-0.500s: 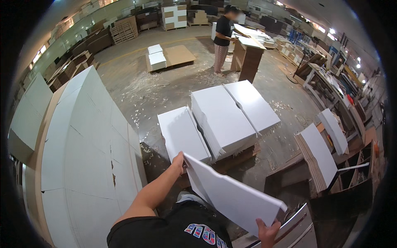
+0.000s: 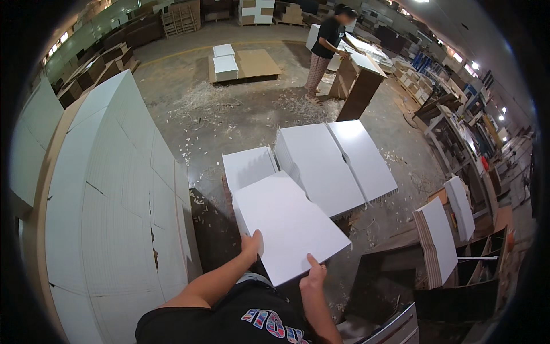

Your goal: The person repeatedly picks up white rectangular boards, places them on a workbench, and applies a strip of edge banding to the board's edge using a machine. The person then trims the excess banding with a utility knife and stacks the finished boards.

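Observation:
A white panel (image 2: 289, 226) with a curved notch in one edge lies nearly level in front of me. My left hand (image 2: 250, 245) grips its left edge, thumb on top and the other fingers hidden beneath. At the near right edge my right hand (image 2: 313, 274) holds it too, thumb over the top face. The panel's far end overlaps a low stack of white panels (image 2: 247, 163); whether it touches that stack I cannot tell. Just right of it stand two taller stacks, one white stack (image 2: 318, 163) and another white stack (image 2: 362, 157), with matching notched edges.
A tall wall of stacked white boards (image 2: 114, 195) rises on my left. Right of me stand notched panels (image 2: 438, 241) beside a dark divided crate (image 2: 487, 258). A person (image 2: 327, 49) works at a brown cabinet (image 2: 356, 86) farther off. Wood shavings (image 2: 200, 106) litter the floor.
The panel has turned from a steep tilt to nearly flat and moved over the low stack's near part. My right hand has come leftward and up with it. The view has shifted slightly.

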